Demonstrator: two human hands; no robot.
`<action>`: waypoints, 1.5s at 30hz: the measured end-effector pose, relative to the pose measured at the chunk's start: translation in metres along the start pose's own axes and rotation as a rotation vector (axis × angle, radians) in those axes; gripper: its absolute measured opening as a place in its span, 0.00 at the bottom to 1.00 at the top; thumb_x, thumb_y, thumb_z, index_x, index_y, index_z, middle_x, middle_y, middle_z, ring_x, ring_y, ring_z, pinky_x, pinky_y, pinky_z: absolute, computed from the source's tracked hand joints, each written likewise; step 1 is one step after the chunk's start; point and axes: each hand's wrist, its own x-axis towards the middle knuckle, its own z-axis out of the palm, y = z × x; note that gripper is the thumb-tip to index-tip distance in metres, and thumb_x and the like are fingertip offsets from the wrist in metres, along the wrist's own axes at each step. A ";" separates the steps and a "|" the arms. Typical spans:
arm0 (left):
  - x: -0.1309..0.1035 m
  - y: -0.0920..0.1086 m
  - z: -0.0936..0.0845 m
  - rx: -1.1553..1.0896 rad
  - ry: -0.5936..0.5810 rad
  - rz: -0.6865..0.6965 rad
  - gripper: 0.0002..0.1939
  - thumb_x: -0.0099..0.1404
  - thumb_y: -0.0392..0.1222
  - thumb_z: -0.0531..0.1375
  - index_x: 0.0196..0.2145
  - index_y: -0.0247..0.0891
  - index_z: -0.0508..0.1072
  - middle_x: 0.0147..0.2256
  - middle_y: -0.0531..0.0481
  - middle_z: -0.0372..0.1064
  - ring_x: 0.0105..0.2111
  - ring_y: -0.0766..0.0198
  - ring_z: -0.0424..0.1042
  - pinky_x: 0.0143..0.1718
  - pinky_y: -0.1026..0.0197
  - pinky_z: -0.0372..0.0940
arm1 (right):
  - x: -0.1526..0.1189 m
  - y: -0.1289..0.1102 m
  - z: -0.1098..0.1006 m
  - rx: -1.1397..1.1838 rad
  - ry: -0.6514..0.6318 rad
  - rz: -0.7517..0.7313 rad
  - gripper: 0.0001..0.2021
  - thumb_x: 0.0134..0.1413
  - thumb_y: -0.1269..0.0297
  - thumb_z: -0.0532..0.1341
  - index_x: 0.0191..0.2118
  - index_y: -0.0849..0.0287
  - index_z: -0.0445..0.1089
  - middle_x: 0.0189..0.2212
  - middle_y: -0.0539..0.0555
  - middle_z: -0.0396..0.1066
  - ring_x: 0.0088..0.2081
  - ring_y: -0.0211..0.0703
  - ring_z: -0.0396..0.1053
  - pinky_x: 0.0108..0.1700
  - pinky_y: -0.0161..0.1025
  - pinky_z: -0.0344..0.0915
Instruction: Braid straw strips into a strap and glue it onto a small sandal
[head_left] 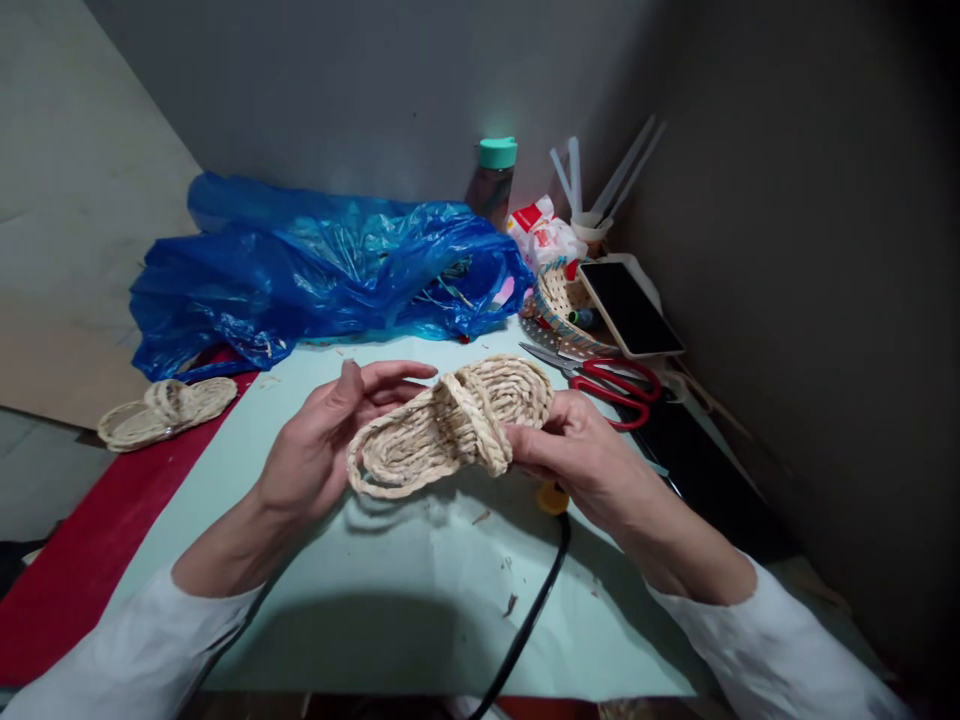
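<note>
A woven straw slipper (401, 445) is held above the pale green table sheet (375, 620), tilted, with its braided strap across the middle. My right hand (574, 440) grips its right end and side, the thumb near the strap. Beside the slipper's left end is my left hand (319, 430), fingers apart and partly behind it, thumb raised. Whether its fingertips touch the slipper is hard to see. A second straw slipper (169, 410) lies at the far left, on the red cloth (127, 510).
Behind lies a blue plastic bag (322, 265). Red-handled scissors (611, 385), a woven basket (559, 295), a tablet (630, 308) and a green-lidded bottle (495, 180) stand or lie at the right back. A black cable (529, 625) crosses the front.
</note>
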 end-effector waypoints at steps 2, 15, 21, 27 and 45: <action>-0.001 -0.002 0.000 -0.039 -0.049 -0.026 0.21 0.61 0.55 0.63 0.40 0.35 0.81 0.37 0.42 0.79 0.37 0.55 0.78 0.38 0.59 0.73 | 0.000 0.001 -0.001 -0.020 0.016 -0.007 0.15 0.51 0.61 0.64 0.20 0.59 0.63 0.18 0.45 0.54 0.22 0.33 0.49 0.25 0.34 0.49; -0.012 0.002 0.006 0.398 -0.196 -0.118 0.14 0.60 0.41 0.65 0.45 0.37 0.78 0.35 0.45 0.75 0.36 0.56 0.75 0.36 0.60 0.70 | 0.004 -0.004 0.004 -0.326 -0.064 0.004 0.07 0.54 0.61 0.63 0.33 0.59 0.73 0.28 0.52 0.71 0.34 0.45 0.67 0.37 0.38 0.65; -0.013 -0.005 0.008 0.313 -0.137 -0.119 0.13 0.59 0.42 0.66 0.42 0.36 0.78 0.32 0.47 0.76 0.29 0.61 0.73 0.32 0.63 0.68 | 0.006 0.004 0.008 -0.399 0.036 -0.031 0.14 0.56 0.59 0.63 0.46 0.58 0.70 0.38 0.54 0.72 0.36 0.44 0.68 0.42 0.41 0.68; -0.009 -0.007 0.007 0.144 0.078 -0.076 0.12 0.57 0.41 0.67 0.39 0.34 0.76 0.29 0.48 0.75 0.25 0.64 0.73 0.26 0.65 0.66 | 0.004 -0.001 0.010 -0.025 0.262 -0.193 0.17 0.57 0.58 0.63 0.51 0.52 0.66 0.52 0.55 0.68 0.51 0.45 0.67 0.50 0.41 0.66; -0.004 -0.004 0.005 -0.378 0.010 -0.239 0.10 0.53 0.35 0.66 0.34 0.28 0.77 0.28 0.39 0.79 0.25 0.56 0.78 0.28 0.62 0.73 | 0.002 0.005 0.009 -0.035 0.316 -0.156 0.13 0.58 0.57 0.63 0.28 0.59 0.65 0.26 0.47 0.63 0.25 0.32 0.59 0.27 0.32 0.58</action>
